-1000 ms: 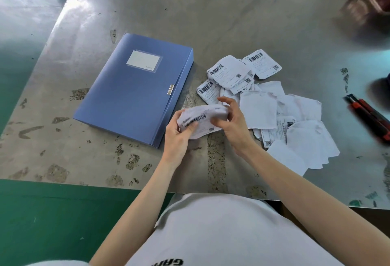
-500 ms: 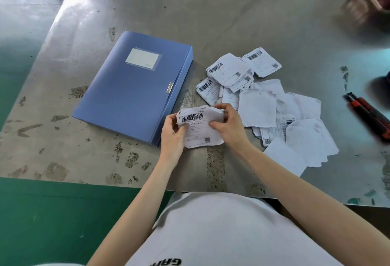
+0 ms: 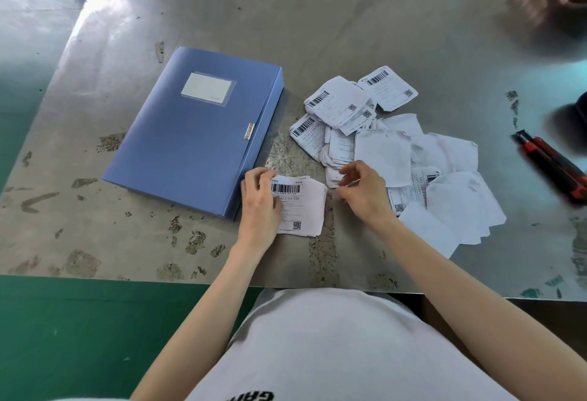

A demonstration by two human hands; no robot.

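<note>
**A:** Nearest the bench [image 3: 95,241] edge, why does that one label [image 3: 301,206] lie flat by itself?

**B:** My reading is that it is being smoothed out. It lies print up, barcode at the top, on bare metal between the two hands and apart from the heap. It looks like the start of a sorted stack.

**A:** And the left hand [image 3: 259,206]?

**B:** It lies over the label's left edge. Its fingers [image 3: 263,175] are bent and grip the upper left corner, which pins the crinkled paper so it cannot curl or slide.

**A:** Is the right hand [image 3: 365,192] on it too?

**B:** No, it holds nothing that I can see. Its fingers [image 3: 349,175] are loosely curled, thumb near forefinger, just beside the label's right edge and not touching it. The tips point at the near edge of the pile of labels [image 3: 381,146]. Whether they touch a slip there I cannot tell.

**A:** So the pile is the supply.

**B:** Likely. It is a loose heap just beyond and to the right of that hand, some slips print up and some blank side up.

**A:** And the blue file box [image 3: 197,133]?

**B:** It is closed and flat, to the left and farther back, with its near corner just beside the left hand. I'd guess the flattened labels are bound for it. A red and black knife [image 3: 552,168] lies well apart at the far right, untouched.
</note>
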